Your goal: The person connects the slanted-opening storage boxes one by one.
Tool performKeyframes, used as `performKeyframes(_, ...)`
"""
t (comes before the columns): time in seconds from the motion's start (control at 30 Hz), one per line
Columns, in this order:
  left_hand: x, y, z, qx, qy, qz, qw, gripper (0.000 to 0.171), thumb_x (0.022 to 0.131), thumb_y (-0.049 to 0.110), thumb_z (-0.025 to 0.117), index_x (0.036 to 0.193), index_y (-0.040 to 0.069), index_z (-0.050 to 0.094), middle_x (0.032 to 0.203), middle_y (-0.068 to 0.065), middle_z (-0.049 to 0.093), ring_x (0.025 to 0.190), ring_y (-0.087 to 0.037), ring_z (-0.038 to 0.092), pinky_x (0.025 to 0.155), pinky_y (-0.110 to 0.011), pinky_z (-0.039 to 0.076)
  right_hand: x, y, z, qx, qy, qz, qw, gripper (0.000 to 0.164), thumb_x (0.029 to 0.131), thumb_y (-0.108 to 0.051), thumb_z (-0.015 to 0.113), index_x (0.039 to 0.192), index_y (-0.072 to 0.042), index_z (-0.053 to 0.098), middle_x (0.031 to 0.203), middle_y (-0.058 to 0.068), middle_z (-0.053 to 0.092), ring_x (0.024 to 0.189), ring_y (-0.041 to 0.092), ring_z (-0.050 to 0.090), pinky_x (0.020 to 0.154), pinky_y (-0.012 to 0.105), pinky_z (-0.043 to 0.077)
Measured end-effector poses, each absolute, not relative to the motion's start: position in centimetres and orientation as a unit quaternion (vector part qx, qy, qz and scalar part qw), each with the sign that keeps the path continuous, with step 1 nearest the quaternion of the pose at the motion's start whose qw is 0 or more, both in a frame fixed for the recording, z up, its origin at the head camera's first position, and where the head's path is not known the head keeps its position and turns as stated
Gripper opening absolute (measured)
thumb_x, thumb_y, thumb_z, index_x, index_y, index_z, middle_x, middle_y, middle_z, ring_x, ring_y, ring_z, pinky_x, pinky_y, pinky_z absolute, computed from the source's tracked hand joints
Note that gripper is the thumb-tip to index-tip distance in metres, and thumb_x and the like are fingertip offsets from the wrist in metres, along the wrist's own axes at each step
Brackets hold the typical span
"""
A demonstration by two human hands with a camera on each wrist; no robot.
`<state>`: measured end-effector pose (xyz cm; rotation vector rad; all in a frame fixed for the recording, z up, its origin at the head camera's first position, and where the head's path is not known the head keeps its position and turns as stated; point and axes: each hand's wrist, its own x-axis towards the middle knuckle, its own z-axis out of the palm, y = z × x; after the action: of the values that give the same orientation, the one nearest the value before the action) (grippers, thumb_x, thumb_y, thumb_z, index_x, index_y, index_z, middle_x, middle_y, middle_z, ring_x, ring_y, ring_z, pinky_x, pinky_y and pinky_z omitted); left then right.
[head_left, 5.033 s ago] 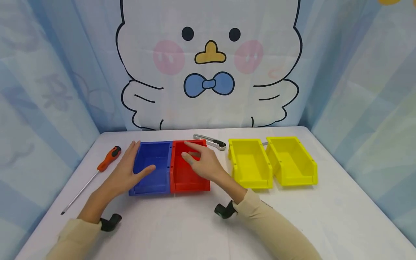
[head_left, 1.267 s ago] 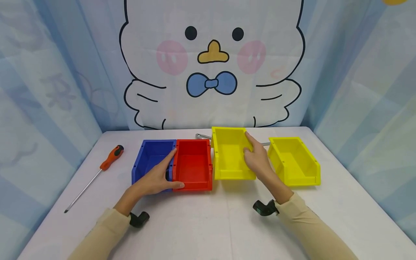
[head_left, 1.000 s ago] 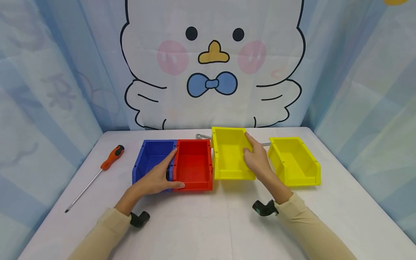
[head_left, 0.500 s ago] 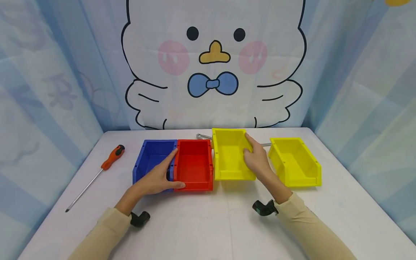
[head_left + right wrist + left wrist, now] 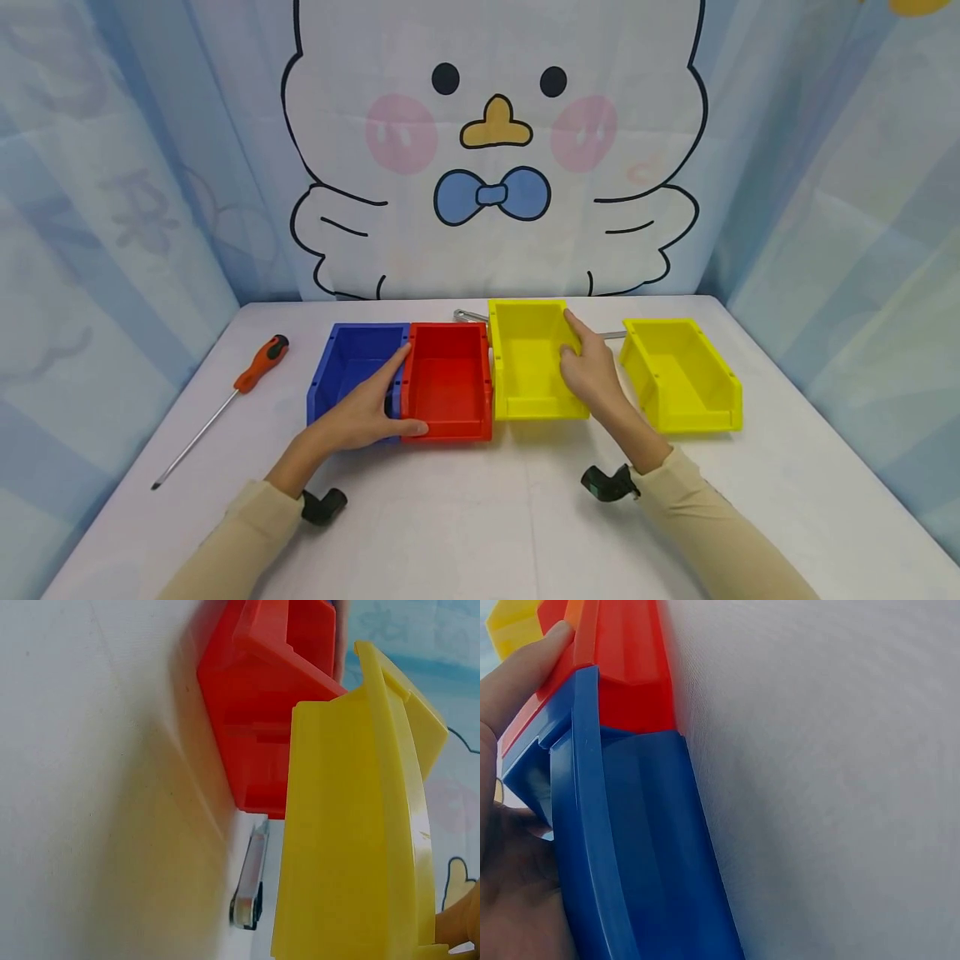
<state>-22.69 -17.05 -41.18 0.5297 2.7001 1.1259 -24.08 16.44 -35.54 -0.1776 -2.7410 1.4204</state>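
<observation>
A blue bin and a red bin stand side by side with their walls touching. My left hand holds them at the join: its thumb rests on the red bin's front lip, and other fingers reach down inside the blue bin, partly hidden. My right hand grips the right wall of a yellow bin. That bin hangs above the table close against the red bin's right side; the right wrist view shows a gap under the yellow bin. A second yellow bin stands right of my right hand.
An orange-handled screwdriver lies at the left. Behind the bins lies a ratchet wrench, mostly hidden in the head view; the right wrist view shows the wrench's head. A thin metal shaft shows between the yellow bins. Curtains enclose the table.
Over five seconds, my right hand has taken hold of the yellow bin, lifted it and brought it left beside the red one. My left hand has moved right to the join. Lately the bin sinks slightly.
</observation>
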Motion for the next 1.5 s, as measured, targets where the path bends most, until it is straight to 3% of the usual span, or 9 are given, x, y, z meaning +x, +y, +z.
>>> performKeyframes(0.27, -22.8, -17.0, -41.1, 0.175, 0.906, 0.376, 0.084, 0.125, 0.085, 0.05, 0.087, 0.173, 0.024, 0.002, 0.179, -0.016, 0.015, 0.163, -0.048, 0.022, 0.119, -0.07, 0.04, -24.3, 16.5, -35.8, -0.043, -0.898, 0.436, 0.038, 0.063, 0.11, -0.008, 0.039, 0.17, -0.018, 0.023, 0.176, 0.012, 0.029, 0.152, 0.034, 0.045, 0.127, 0.053, 0.04)
performKeyframes(0.6, -22.7, -17.0, -41.0, 0.172, 0.905, 0.38, 0.086, 0.125, 0.085, 0.05, 0.086, 0.173, 0.024, 0.002, 0.179, -0.016, 0.015, 0.163, -0.048, 0.022, 0.12, -0.07, 0.04, -24.2, 16.5, -36.0, -0.017, -0.916, 0.396, 0.056, 0.065, 0.108, -0.006, 0.039, 0.17, -0.014, 0.023, 0.173, 0.017, 0.033, 0.125, 0.035, 0.055, 0.102, 0.044, 0.05)
performKeyframes(0.73, -22.7, -17.0, -41.1, 0.172, 0.904, 0.381, 0.085, 0.125, 0.085, 0.05, 0.087, 0.173, 0.024, 0.002, 0.179, -0.017, 0.016, 0.163, -0.048, 0.023, 0.119, -0.069, 0.041, -24.1, 16.6, -36.1, -0.012, -0.92, 0.387, 0.061, 0.065, 0.109, -0.012, 0.044, 0.17, -0.014, 0.022, 0.173, 0.018, 0.034, 0.131, 0.037, 0.055, 0.113, 0.049, 0.051)
performKeyframes(0.87, -22.6, -17.0, -41.1, 0.175, 0.904, 0.381, 0.084, 0.125, 0.084, 0.05, 0.087, 0.173, 0.023, 0.003, 0.179, -0.017, 0.017, 0.162, -0.048, 0.024, 0.119, -0.069, 0.042, -24.0, 16.7, -35.8, 0.027, -0.931, 0.348, 0.106, 0.064, 0.11, -0.019, 0.05, 0.168, -0.007, 0.026, 0.169, 0.022, 0.039, 0.15, 0.041, 0.047, 0.127, 0.058, 0.039)
performKeyframes(1.0, -22.6, -17.0, -41.1, 0.175, 0.904, 0.381, 0.083, 0.125, 0.084, 0.049, 0.087, 0.173, 0.023, 0.003, 0.178, -0.018, 0.017, 0.162, -0.048, 0.024, 0.118, -0.069, 0.043, -24.1, 16.2, -35.1, 0.075, -0.932, 0.309, 0.172, 0.062, 0.108, -0.021, 0.055, 0.163, -0.001, 0.036, 0.164, 0.027, 0.044, 0.153, 0.046, 0.042, 0.128, 0.062, 0.035)
performKeyframes(1.13, -22.6, -17.0, -41.1, 0.174, 0.904, 0.382, 0.083, 0.125, 0.084, 0.05, 0.087, 0.173, 0.024, 0.003, 0.179, -0.017, 0.017, 0.162, -0.048, 0.024, 0.118, -0.069, 0.043, -24.3, 15.0, -34.1, 0.116, -0.929, 0.29, 0.2, 0.06, 0.108, -0.022, 0.058, 0.161, -0.002, 0.041, 0.163, 0.027, 0.045, 0.153, 0.045, 0.043, 0.128, 0.061, 0.036)
performKeyframes(1.3, -22.6, -17.1, -41.1, 0.174, 0.903, 0.384, 0.083, 0.125, 0.084, 0.05, 0.087, 0.173, 0.024, 0.003, 0.179, -0.017, 0.016, 0.163, -0.048, 0.023, 0.118, -0.07, 0.042, -24.4, 13.0, -33.8, 0.154, -0.916, 0.344, 0.138, 0.058, 0.11, -0.026, 0.055, 0.162, -0.005, 0.041, 0.166, 0.019, 0.046, 0.152, 0.04, 0.048, 0.124, 0.057, 0.043)
performKeyframes(1.5, -22.7, -17.1, -41.1, 0.174, 0.903, 0.383, 0.085, 0.124, 0.085, 0.049, 0.087, 0.173, 0.024, 0.003, 0.179, -0.016, 0.016, 0.163, -0.047, 0.023, 0.119, -0.07, 0.042, -24.8, 11.4, -34.8, 0.103, -0.892, 0.441, 0.017, 0.058, 0.112, -0.034, 0.051, 0.166, -0.017, 0.037, 0.165, 0.016, 0.049, 0.147, 0.039, 0.055, 0.12, 0.054, 0.048)
